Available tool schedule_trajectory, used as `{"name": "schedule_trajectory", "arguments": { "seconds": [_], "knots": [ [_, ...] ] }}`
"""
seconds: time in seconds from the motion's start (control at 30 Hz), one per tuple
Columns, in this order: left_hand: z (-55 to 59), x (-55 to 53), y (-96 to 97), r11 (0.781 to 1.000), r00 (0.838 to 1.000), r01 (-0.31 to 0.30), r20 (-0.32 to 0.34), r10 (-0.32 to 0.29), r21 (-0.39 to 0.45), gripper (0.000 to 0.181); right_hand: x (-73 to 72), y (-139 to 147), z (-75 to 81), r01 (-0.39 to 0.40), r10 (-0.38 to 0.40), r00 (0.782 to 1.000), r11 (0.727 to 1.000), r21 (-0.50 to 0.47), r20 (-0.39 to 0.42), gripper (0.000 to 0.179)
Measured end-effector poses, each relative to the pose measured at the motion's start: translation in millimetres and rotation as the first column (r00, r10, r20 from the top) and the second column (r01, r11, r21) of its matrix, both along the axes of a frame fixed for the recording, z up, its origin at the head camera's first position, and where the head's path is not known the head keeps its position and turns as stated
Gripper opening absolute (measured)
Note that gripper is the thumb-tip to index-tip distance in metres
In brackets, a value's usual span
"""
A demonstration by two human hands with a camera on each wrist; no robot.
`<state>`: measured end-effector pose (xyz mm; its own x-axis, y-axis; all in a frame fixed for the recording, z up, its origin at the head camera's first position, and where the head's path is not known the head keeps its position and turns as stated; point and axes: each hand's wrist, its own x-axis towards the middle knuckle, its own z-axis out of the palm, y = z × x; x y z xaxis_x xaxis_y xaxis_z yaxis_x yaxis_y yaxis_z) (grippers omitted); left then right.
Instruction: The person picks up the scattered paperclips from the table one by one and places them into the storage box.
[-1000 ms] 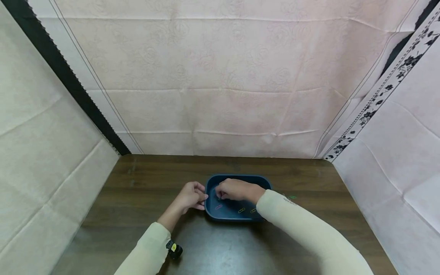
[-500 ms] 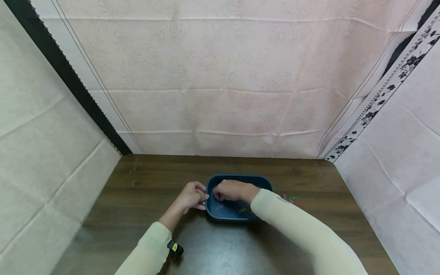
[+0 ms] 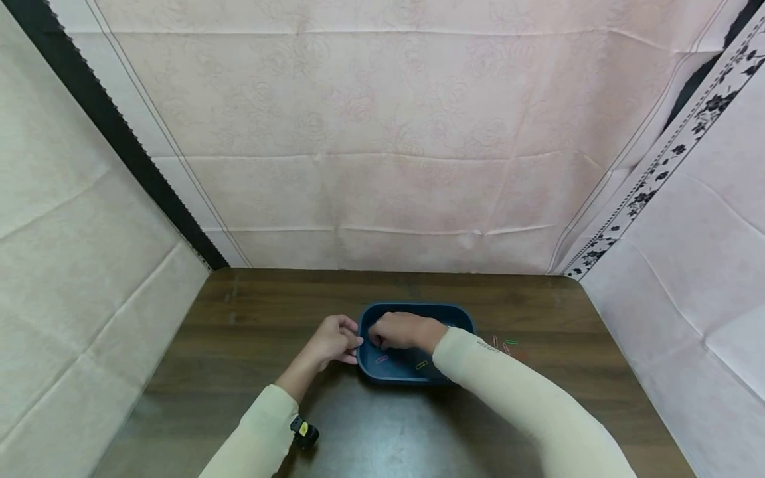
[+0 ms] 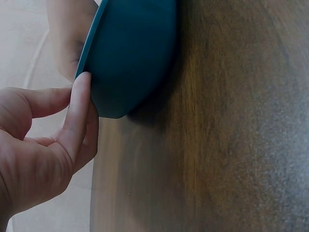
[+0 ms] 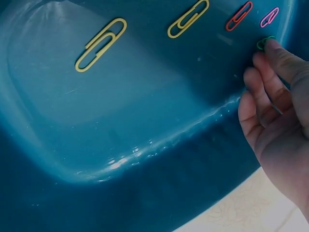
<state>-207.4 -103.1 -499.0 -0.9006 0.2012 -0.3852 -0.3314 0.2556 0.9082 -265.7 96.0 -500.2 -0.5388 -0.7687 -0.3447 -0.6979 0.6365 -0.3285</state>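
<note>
A blue tray (image 3: 412, 381) rests on the wooden table. At its left end, my left hand (image 3: 336, 340) pinches the rim between thumb and fingers, as the left wrist view (image 4: 53, 130) shows close up. Inside the tray reaches my right hand (image 3: 403, 330), its thumb and index fingertip on a green paper clip (image 5: 264, 43), partly covered by them. Close by on the tray floor lie a pink paper clip (image 5: 269, 18) and a red paper clip (image 5: 239, 16). Two yellow paper clips, one nearer (image 5: 101, 46) and one farther off (image 5: 188, 19), lie apart from the hand.
To the right of the tray, several loose paper clips, a green one (image 3: 510, 342) among them, lie on the table (image 3: 263, 305). Pale cloth (image 3: 382, 133) hangs behind the table and along both sides. The right sleeve (image 3: 496, 378) crosses over the tray's right end.
My right hand has shifted slightly left inside the tray. Its sleeve has moved left too, covering a yellow clip and baring more of the clips on the table. The left hand stays at the rim.
</note>
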Motion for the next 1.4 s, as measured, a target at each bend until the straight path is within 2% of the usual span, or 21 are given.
{"name": "schedule_trajectory", "arguments": {
  "seconds": [0.27, 0.6, 0.8, 1.17, 1.4],
  "knots": [
    [0.8, 0.9, -0.6, 1.0, 1.0, 0.007, -0.006, -0.007, -0.001, 0.026, 1.0, 4, 5.2, -0.009, 0.009, 1.0, 1.0, -0.005, -0.008, 0.01],
    [-0.1, -0.3, -0.8, 1.0, 1.0, 0.014, -0.005, -0.014, 0.006, 0.026, 4.0, 18, 21.0, 0.018, -0.018, 1.0, 0.999, -0.031, 0.001, 0.017],
    [-0.4, 0.2, -0.6, 1.0, 1.0, 0.013, -0.008, -0.013, -0.001, 0.027, 5.9, 28, 26.2, 0.054, -0.051, 0.998, 0.995, -0.083, 0.03, 0.021],
    [-0.7, 0.7, -1.1, 1.0, 1.0, 0.007, -0.019, -0.007, -0.014, 0.027, 15.7, 49, 33.9, 0.076, -0.067, 0.996, 0.983, -0.17, 0.054, 0.024],
    [-2.0, 0.3, -0.3, 1.0, 1.0, 0.01, -0.02, -0.011, -0.005, 0.029, 22.9, 63, 41.3, 0.085, -0.082, 0.996, 0.974, -0.209, 0.027, 0.026]
  ]
}}
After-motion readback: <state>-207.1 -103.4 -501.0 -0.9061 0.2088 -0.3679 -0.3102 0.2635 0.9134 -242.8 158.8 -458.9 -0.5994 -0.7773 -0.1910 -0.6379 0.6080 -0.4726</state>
